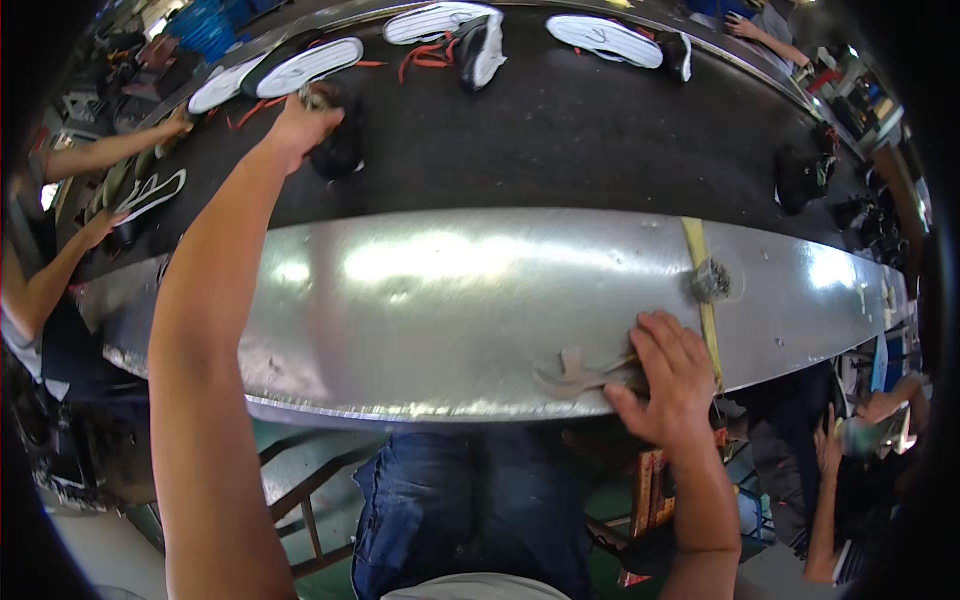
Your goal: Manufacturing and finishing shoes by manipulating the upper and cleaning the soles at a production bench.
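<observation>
My left hand [300, 130] reaches across to the dark belt, its fingers closed on a black shoe [340, 152]. Just beyond it lies a shoe with a white sole [310, 68] turned up and red laces. My right hand [672, 378] rests on the metal tabletop [430, 330], fingers stretched out and thumb apart. Beside its thumb is a pale, blurred tool [580, 377] with a forked shape; its far end is partly hidden by the hand. Past the fingertips stands a small clear cup [712, 282] of dark bits, next to a yellow strip [694, 240] across the metal.
Along the belt's far side lie more shoes [605, 42], soles up. A black shoe [803, 178] stands at the right. Co-workers' hands [105, 228] handle shoes at the left; another person's hand [880, 405] is at the right. The tabletop's near edge [400, 412] curves before my lap.
</observation>
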`<action>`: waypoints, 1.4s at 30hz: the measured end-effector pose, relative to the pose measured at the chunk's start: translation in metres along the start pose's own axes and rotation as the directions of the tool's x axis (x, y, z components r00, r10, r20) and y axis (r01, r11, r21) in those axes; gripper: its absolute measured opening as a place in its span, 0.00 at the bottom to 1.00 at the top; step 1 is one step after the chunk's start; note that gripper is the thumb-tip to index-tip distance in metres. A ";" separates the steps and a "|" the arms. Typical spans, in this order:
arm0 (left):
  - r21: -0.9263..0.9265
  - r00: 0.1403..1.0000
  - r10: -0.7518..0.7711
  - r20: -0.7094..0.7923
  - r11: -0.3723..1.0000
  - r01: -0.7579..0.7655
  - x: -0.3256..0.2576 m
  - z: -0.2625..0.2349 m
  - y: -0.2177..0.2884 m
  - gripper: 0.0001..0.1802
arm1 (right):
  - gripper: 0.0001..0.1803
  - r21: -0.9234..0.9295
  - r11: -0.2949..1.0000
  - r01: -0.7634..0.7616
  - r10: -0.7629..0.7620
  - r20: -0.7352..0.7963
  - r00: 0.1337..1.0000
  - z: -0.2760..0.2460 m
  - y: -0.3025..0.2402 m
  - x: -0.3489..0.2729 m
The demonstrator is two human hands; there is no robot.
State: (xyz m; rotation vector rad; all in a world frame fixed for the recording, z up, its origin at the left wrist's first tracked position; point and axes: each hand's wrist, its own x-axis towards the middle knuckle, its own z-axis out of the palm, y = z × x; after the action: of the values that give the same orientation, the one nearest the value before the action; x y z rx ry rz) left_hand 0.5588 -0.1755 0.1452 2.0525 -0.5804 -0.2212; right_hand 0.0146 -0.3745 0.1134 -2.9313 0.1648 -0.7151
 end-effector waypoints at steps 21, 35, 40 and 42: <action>-0.799 0.963 0.042 0.265 0.568 0.195 -0.061 0.115 0.104 0.27 | 0.27 0.008 0.999 -0.037 0.038 -0.124 0.992 -0.001 0.007 -0.004; -0.088 0.875 0.004 0.484 0.995 0.044 -0.652 0.068 -0.025 0.54 | 0.22 0.413 0.763 -0.497 0.502 0.106 0.859 -0.025 -0.083 -0.137; 0.516 0.667 -0.226 0.710 0.811 -0.274 -0.589 0.096 0.020 0.50 | 0.29 0.508 -0.306 -0.805 0.451 0.822 0.347 -0.026 -0.138 -0.232; 0.411 0.824 0.021 0.566 0.860 -0.304 -0.580 0.134 0.006 0.47 | 0.25 0.471 -0.358 -0.806 0.420 0.852 0.311 -0.033 -0.161 -0.248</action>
State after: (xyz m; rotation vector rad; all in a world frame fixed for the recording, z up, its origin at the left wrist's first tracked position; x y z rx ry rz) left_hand 0.0017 0.0019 0.0362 2.4068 -1.2810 -0.6236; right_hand -0.2071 -0.1859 0.0539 -1.0847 0.9260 0.0618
